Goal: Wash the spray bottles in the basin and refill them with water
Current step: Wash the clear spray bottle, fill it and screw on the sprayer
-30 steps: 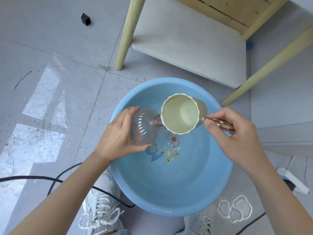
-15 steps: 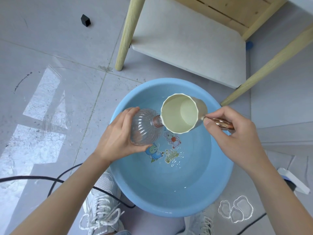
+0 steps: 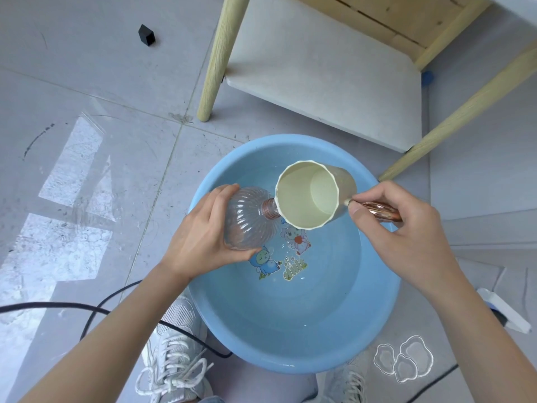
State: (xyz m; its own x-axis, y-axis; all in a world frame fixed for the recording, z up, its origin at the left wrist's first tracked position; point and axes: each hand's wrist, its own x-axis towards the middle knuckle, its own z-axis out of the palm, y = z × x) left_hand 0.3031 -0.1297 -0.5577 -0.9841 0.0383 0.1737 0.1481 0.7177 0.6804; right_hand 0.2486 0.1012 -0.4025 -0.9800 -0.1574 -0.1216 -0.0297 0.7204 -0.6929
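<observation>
My left hand point(image 3: 200, 237) grips a clear ribbed spray bottle point(image 3: 250, 221) without its spray head, tilted over the blue basin point(image 3: 374, 312), its threaded neck pointing right. My right hand point(image 3: 406, 234) holds the copper-coloured handle point(image 3: 377, 210) of a cream cup point(image 3: 315, 196), tipped with its rim against the bottle's neck. The cup's inside looks empty. Shallow water lies in the basin over cartoon stickers point(image 3: 279, 254).
A wooden-legged table with a white shelf point(image 3: 319, 71) stands just behind the basin. A white spray head point(image 3: 505, 312) lies on the floor at the right. A black cable point(image 3: 96, 309) runs past my white shoes point(image 3: 171, 359). A small black block point(image 3: 146, 34) sits far left.
Both hands, the bottle and the cup have stayed almost still; the water's ripples in the basin have settled.
</observation>
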